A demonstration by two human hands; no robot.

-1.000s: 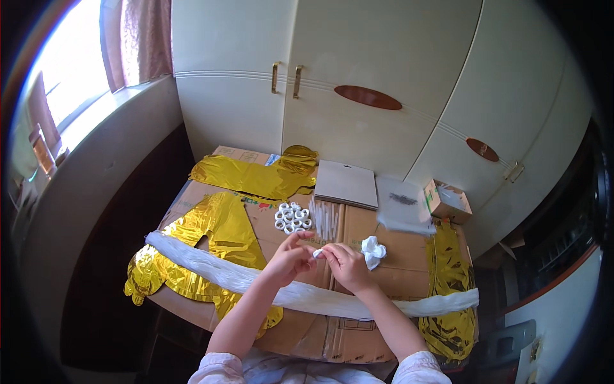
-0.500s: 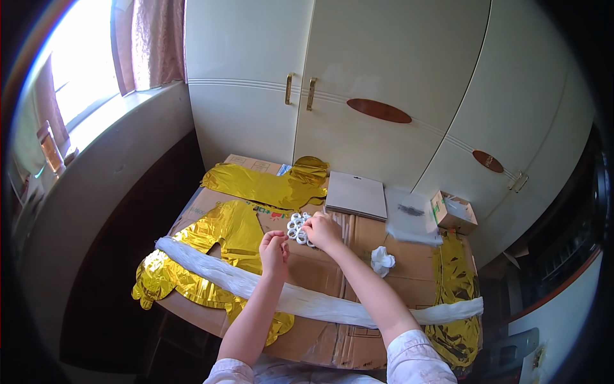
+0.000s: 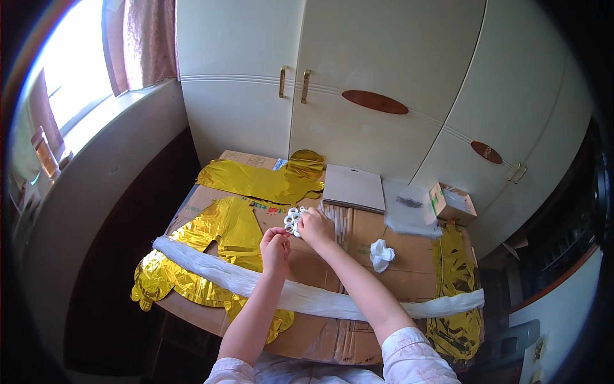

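Observation:
A cluster of small white rings point(image 3: 291, 221) lies near the middle of the cardboard-covered table. My right hand point(image 3: 317, 228) is closed at the cluster's right side and covers part of it. Whatever its fingertips grip is hidden behind the hand. Just below and left of the rings, my left hand point(image 3: 276, 248) has its fingers pinched together; I cannot make out what is between them. Both forearms cross over a long bundle of white strands point(image 3: 320, 303) stretched from left to right. A crumpled white piece point(image 3: 382, 255) sits right of my right forearm.
Flat gold foil balloons lie at the left point(image 3: 224, 224), back point(image 3: 249, 180) and right point(image 3: 455, 288). Along the back stand a grey flat stack point(image 3: 354, 187), clear plastic bags point(image 3: 409, 214) and an open small box point(image 3: 453, 205). Cream cabinet doors point(image 3: 384, 51) rise behind the table.
My left hand has moved slightly closer to the rings. More of the cluster's right side is now covered by my right hand. The view has shifted a little.

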